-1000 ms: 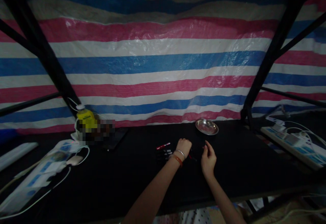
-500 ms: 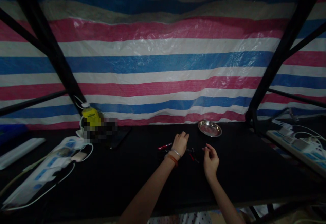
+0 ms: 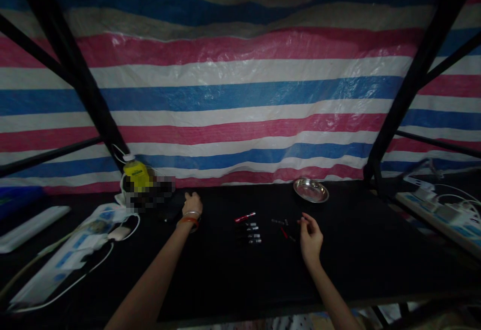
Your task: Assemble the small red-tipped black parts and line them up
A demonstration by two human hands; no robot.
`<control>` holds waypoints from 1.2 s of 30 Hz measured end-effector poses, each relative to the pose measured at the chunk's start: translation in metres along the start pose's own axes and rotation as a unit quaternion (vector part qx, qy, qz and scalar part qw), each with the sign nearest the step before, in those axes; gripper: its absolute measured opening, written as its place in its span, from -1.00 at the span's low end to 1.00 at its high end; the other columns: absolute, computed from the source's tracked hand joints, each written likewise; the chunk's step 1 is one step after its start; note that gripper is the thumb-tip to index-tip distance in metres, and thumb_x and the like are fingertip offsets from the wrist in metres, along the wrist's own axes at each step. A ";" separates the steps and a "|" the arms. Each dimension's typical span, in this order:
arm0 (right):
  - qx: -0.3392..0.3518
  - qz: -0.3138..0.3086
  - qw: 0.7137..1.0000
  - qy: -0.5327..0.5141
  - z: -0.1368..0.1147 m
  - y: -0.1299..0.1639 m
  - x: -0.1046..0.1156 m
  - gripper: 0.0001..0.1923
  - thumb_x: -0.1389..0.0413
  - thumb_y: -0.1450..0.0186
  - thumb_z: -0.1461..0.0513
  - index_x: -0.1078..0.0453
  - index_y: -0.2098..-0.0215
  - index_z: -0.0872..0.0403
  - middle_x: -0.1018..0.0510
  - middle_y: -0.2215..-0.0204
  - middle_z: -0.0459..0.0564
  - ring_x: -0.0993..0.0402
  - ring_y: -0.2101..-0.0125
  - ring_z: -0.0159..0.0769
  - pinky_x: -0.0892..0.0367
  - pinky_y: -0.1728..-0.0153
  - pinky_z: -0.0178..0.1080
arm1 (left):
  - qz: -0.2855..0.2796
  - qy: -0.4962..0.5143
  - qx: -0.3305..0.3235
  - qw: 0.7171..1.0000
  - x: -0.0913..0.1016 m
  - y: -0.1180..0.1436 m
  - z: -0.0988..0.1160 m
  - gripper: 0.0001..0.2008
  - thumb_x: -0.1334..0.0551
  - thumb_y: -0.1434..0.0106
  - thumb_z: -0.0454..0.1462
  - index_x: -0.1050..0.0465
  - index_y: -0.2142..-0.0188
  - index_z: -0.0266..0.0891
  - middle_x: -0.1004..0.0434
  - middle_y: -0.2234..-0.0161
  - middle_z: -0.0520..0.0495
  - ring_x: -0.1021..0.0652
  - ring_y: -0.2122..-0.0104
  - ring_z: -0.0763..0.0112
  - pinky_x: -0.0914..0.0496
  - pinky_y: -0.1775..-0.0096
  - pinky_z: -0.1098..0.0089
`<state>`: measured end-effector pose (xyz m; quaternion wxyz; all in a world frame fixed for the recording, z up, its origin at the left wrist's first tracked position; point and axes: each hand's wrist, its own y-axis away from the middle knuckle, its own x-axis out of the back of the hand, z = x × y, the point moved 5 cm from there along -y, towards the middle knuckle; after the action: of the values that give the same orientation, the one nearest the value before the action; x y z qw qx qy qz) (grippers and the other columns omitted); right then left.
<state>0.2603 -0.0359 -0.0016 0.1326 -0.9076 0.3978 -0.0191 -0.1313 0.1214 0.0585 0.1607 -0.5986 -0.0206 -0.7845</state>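
Our left hand (image 3: 192,204) lies knuckles-up far out at ten o'clock, its fingers curled down on a dark flat object (image 3: 171,212) on the black table (image 3: 225,275); whether it grips that object or only rests on it we cannot tell in the dim light. Two bangles, one silver and one orange, ring the wrist. Our right hand (image 3: 310,234) hovers at one o'clock, thumb and forefinger drawn narrow as if pinching something tiny, but we cannot make out anything between them.

Between our hands lies a red pen-like stick (image 3: 245,217), its long axis running from eight o'clock toward two o'clock, the farther end tilted slightly away from us. Just nearer to us sit several small dark tubes (image 3: 251,233) in a stack of rows, each lying left to right. Beside the right hand are scattered small bits (image 3: 282,226), one red and slanted, touching none of the tubes.

Beyond the right hand, at twelve o'clock from it, a steel dish (image 3: 311,190) sits near the table's back edge against the striped tarpaulin (image 3: 240,94). At ten o'clock a yellow bottle (image 3: 137,176) stands by a black frame post (image 3: 90,94). White power strips (image 3: 63,265) with cables lie at nine o'clock, another set (image 3: 439,212) at three o'clock. The table's near half is open dark cloth out to its front edge.
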 end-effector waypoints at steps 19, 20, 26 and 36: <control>-0.141 -0.086 0.964 -0.209 -0.040 0.085 -0.068 -0.58 -0.26 0.01 0.05 -0.40 0.26 0.12 -0.58 0.45 0.00 -0.52 0.38 -0.22 -0.38 0.33 -0.23 | 0.051 0.649 -0.028 0.759 0.006 0.165 0.090 -0.74 -0.26 -0.04 -0.15 -0.45 0.33 -0.28 -0.54 0.40 -0.07 -0.56 0.38 0.36 -0.46 0.30 0.38; -0.163 -0.095 0.956 -0.226 -0.040 0.091 -0.073 -0.57 -0.27 0.02 0.05 -0.40 0.26 0.11 -0.58 0.45 0.00 -0.52 0.38 -0.23 -0.38 0.34 -0.24 | 0.037 0.663 -0.018 0.747 0.000 0.181 0.094 -0.76 -0.28 -0.03 -0.16 -0.45 0.35 -0.28 -0.54 0.41 -0.07 -0.56 0.37 0.35 -0.47 0.30 0.38; -0.267 -0.105 0.914 -0.288 -0.024 0.106 -0.076 -0.59 -0.31 0.07 0.09 -0.41 0.30 0.09 -0.59 0.45 -0.03 -0.52 0.40 -0.26 -0.39 0.37 -0.26 | 0.004 0.687 0.008 0.726 -0.029 0.227 0.097 -0.80 -0.32 0.01 -0.20 -0.48 0.40 -0.28 -0.58 0.39 -0.11 -0.58 0.34 0.29 -0.49 0.24 0.32; -0.276 -0.106 0.906 -0.303 -0.019 0.107 -0.075 -0.60 -0.32 0.09 0.11 -0.45 0.30 0.08 -0.59 0.44 -0.03 -0.53 0.41 -0.26 -0.42 0.36 -0.24 | 0.027 0.656 -0.004 0.754 -0.029 0.231 0.096 -0.78 -0.28 -0.05 -0.16 -0.49 0.36 -0.27 -0.58 0.36 -0.12 -0.58 0.32 0.28 -0.48 0.22 0.28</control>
<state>0.1296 -0.0553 -0.0051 -0.0121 -0.9068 0.2294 0.3536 0.0288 -0.0692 0.0211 0.1531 0.0617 0.1094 -0.9802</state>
